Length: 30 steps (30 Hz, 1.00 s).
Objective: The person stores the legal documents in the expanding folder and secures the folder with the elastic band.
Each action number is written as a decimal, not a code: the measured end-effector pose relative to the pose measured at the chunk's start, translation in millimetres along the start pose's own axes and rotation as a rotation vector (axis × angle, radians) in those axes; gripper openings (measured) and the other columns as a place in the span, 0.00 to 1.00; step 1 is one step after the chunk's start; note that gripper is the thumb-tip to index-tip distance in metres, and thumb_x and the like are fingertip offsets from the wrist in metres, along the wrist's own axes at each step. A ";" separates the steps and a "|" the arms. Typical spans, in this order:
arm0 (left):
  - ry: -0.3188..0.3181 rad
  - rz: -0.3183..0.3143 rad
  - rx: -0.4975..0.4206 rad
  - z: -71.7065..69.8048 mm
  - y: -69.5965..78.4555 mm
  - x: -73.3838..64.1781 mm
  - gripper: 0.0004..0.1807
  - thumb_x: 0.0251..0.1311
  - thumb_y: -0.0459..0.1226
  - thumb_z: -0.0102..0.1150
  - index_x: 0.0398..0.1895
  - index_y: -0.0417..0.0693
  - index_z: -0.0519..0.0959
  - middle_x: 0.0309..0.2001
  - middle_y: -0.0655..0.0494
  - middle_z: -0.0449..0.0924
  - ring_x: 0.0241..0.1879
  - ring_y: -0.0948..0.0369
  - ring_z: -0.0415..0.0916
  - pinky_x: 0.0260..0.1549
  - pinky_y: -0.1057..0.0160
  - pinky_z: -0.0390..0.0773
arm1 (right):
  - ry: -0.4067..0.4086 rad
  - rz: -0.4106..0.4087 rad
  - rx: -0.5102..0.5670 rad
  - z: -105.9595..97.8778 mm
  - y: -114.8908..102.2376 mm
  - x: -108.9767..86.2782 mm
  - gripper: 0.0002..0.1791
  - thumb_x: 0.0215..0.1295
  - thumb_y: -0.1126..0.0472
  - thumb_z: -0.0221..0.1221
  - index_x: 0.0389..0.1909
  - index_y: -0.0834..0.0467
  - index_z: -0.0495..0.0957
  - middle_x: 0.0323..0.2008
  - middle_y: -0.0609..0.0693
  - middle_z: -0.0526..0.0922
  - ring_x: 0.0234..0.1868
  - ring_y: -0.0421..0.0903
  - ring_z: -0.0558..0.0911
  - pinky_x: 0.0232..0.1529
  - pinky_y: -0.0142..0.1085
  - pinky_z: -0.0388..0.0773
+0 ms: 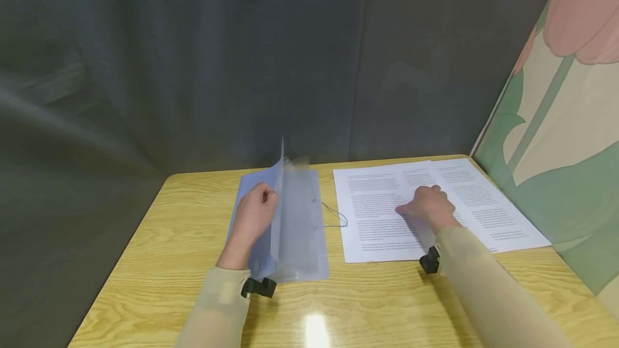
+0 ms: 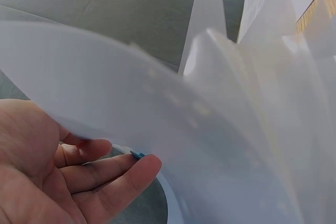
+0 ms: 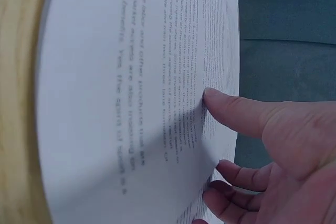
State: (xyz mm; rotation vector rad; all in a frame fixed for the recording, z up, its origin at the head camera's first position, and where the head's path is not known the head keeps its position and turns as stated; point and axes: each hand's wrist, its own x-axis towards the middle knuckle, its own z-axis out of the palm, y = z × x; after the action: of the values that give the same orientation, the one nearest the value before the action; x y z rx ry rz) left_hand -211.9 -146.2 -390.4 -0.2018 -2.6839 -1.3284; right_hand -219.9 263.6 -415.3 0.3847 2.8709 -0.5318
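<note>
A translucent bluish plastic document folder lies with its cover raised, its inner sleeves fanned in the left wrist view. My left hand holds the raised cover near its edge; part of the grip is hidden behind the plastic. A small teal piece shows by its fingertips. To the right, my right hand is over printed sheets, where two pages overlap. In the right wrist view its thumb and loosely bent fingers touch the paper, apart from each other.
A thin elastic cord loops from the folder onto the left sheet. Another printed sheet lies at the right of the wooden table. Dark curtain hangs behind the table, and a flowered cloth stands along its right side.
</note>
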 end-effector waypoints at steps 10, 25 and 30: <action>-0.005 -0.004 -0.004 -1.7 1.8 0.8 0.08 0.75 0.35 0.46 0.36 0.47 0.73 0.27 0.52 0.68 0.24 0.55 0.63 0.28 0.54 0.65 | -0.001 0.039 0.056 1.9 -3.6 4.3 0.46 0.65 0.45 0.72 0.65 0.79 0.66 0.64 0.83 0.72 0.68 0.85 0.68 0.64 0.78 0.65; 0.004 -0.004 0.017 -0.6 1.2 2.8 0.08 0.75 0.36 0.48 0.34 0.48 0.73 0.26 0.53 0.68 0.24 0.55 0.64 0.27 0.55 0.66 | 0.035 -0.001 0.086 3.0 -0.7 2.2 0.38 0.65 0.50 0.72 0.62 0.76 0.74 0.60 0.76 0.80 0.60 0.79 0.79 0.60 0.72 0.71; 0.003 -0.003 0.022 -0.8 2.1 3.2 0.08 0.75 0.36 0.48 0.35 0.48 0.73 0.27 0.53 0.69 0.24 0.55 0.65 0.27 0.55 0.66 | 0.025 -0.044 0.124 -1.3 4.8 -1.8 0.43 0.72 0.48 0.63 0.74 0.77 0.67 0.71 0.79 0.71 0.69 0.82 0.70 0.66 0.73 0.68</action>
State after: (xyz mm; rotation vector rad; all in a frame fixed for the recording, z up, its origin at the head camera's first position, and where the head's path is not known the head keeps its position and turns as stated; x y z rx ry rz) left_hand -214.6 -145.4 -387.7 -0.1928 -2.6962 -1.2981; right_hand -216.9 268.0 -415.3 0.3506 2.8852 -0.7198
